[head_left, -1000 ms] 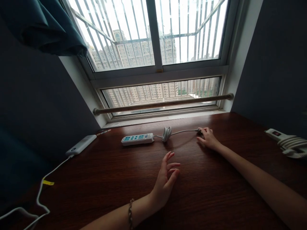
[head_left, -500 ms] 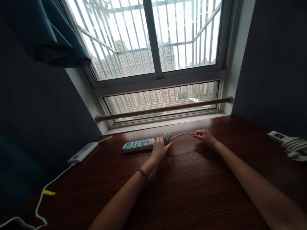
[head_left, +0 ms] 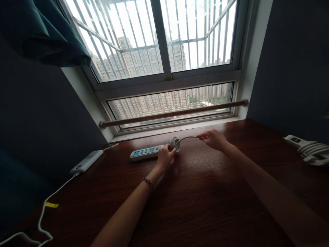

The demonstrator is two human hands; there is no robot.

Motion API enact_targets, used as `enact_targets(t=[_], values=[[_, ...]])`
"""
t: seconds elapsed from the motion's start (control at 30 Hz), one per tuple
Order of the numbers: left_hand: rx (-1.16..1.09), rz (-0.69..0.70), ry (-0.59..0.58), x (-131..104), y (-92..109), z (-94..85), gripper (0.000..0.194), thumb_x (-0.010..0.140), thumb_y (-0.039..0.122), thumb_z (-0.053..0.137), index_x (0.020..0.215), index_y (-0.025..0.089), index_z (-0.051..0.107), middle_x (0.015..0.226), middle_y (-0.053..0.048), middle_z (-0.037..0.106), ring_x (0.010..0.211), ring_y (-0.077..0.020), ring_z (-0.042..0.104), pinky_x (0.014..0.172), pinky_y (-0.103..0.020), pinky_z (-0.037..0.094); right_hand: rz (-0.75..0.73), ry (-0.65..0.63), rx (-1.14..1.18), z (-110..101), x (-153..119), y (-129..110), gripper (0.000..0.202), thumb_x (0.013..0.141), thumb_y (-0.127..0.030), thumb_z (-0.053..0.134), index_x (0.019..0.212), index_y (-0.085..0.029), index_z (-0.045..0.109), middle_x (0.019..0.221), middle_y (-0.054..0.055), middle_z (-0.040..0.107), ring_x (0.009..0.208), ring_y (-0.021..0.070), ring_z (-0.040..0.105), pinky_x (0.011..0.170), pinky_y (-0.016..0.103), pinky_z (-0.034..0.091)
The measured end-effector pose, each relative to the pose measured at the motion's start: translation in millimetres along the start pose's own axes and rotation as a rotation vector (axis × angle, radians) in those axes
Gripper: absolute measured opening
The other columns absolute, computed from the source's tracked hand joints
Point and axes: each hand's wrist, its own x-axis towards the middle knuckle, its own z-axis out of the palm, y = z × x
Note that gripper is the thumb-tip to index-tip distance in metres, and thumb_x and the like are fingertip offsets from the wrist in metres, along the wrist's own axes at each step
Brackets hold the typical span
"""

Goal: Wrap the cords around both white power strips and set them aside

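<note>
Power strip: lying there on the far part of the brown tabletop, left of centre, white with blue-green socket faces, right end partly covered by fingers.
Coil: gathered in pale loops just beside that right end.
Cord: running right from the loops in a low arch.
Left hand: and in on the coil, closed around its left and near side, thumb along the near edge.
Right hand: pinching the cord between thumb and fingers, narrow grip, palm hidden.
Bracelet: looped round the left wrist.
Left side: white device resting near the wall, with white cable trailing nearer and yellow tag attached.
Right side: second strip at the table's edge, beside thick wrapped cord.
Far side: pale sill, then round bar across the barred window; blue curtain hanging at left.
</note>
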Motion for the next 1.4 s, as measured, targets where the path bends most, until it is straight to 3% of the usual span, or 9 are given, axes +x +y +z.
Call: enact_targets(t=[0.23,0.37,0.6,0.7,0.8,0.9,1.07,1.17,1.4], values=[[-0.069,0.005,0.092,-8,17,-1.4,0.014,0.073,0.027,0.059,0.073,0.015,0.052,0.067,-0.003,0.057,0.061,-0.0171,0.056,0.060,-0.027,0.039,-0.030,-0.164,-0.105,0,-5,-22,0.022,0.075,-0.014,0.068,0.088,-0.030,0.074,0.085,0.004,0.067,0.082,0.0309,0.061,0.063,0.034,0.041],[-0.178,0.008,0.050,-12,27,-0.1,0.018,0.073,0.029,0.061,0.081,0.015,0.054,0.074,-0.003,0.060,0.061,-0.0170,0.059,0.056,-0.025,0.042,-0.053,-0.135,-0.011,6,-11,-45,0.023,0.079,-0.018,0.066,0.093,-0.035,0.072,0.088,0.000,0.067,0.084,0.0278,0.062,0.066,0.033,0.041],[-0.412,-0.017,-0.025,-21,43,-3.3,0.031,0.078,0.038,0.061,0.093,0.013,0.053,0.082,-0.005,0.063,0.051,-0.0165,0.061,0.042,-0.024,0.045,0.033,-0.073,0.278,51,-15,-55,0.021,0.086,-0.025,0.060,0.105,-0.030,0.069,0.094,0.000,0.067,0.086,0.0242,0.062,0.068,0.029,0.044],[-0.495,0.012,-0.089,-24,49,-2.7,0.032,0.080,0.039,0.058,0.097,0.013,0.053,0.089,-0.007,0.064,0.055,-0.0172,0.063,0.044,-0.025,0.049,0.023,-0.101,0.417,68,-13,-48,0.027,0.085,-0.020,0.055,0.107,-0.026,0.069,0.087,0.000,0.067,0.078,0.0198,0.062,0.064,0.023,0.045],[-0.534,0.067,-0.204,-23,51,-5.0,0.027,0.082,0.027,0.052,0.104,0.012,0.056,0.090,-0.007,0.066,0.062,-0.0175,0.065,0.054,-0.026,0.053,0.013,-0.114,0.522,78,-9,-39,0.031,0.082,-0.014,0.053,0.105,-0.024,0.070,0.076,-0.001,0.066,0.068,0.0174,0.061,0.057,0.021,0.044],[-0.467,0.110,-0.273,-17,49,-11.1,0.030,0.080,0.016,0.047,0.105,0.012,0.062,0.081,-0.006,0.068,0.062,-0.0169,0.065,0.055,-0.025,0.052,0.010,-0.093,0.603,83,-6,-33,0.025,0.078,-0.016,0.058,0.099,-0.020,0.072,0.072,0.000,0.065,0.065,0.0174,0.060,0.056,0.021,0.044],[-0.204,0.242,-0.261,-10,47,-23.0,0.024,0.078,0.014,0.054,0.094,0.017,0.071,0.072,-0.004,0.065,0.062,-0.0156,0.057,0.060,-0.025,0.043,0.010,-0.014,0.682,85,-10,-34,0.017,0.075,-0.016,0.065,0.089,-0.020,0.073,0.076,0.000,0.067,0.070,0.0181,0.062,0.059,0.021,0.042],[-0.095,0.308,-0.294,-10,47,-25.5,0.027,0.078,0.013,0.055,0.099,0.022,0.070,0.075,-0.003,0.063,0.067,-0.0163,0.055,0.064,-0.026,0.041,0.035,0.018,0.697,87,-15,-38,0.017,0.076,-0.014,0.065,0.089,-0.021,0.074,0.075,-0.001,0.067,0.067,0.0176,0.062,0.058,0.022,0.041],[0.101,0.273,-0.272,-10,41,-17.5,0.018,0.081,0.016,0.057,0.092,0.019,0.072,0.075,-0.005,0.063,0.067,-0.0178,0.057,0.064,-0.026,0.041,0.125,-0.097,0.854,96,-16,-34,0.014,0.072,-0.015,0.067,0.085,-0.016,0.073,0.073,0.001,0.066,0.074,0.0214,0.063,0.065,0.024,0.044]])
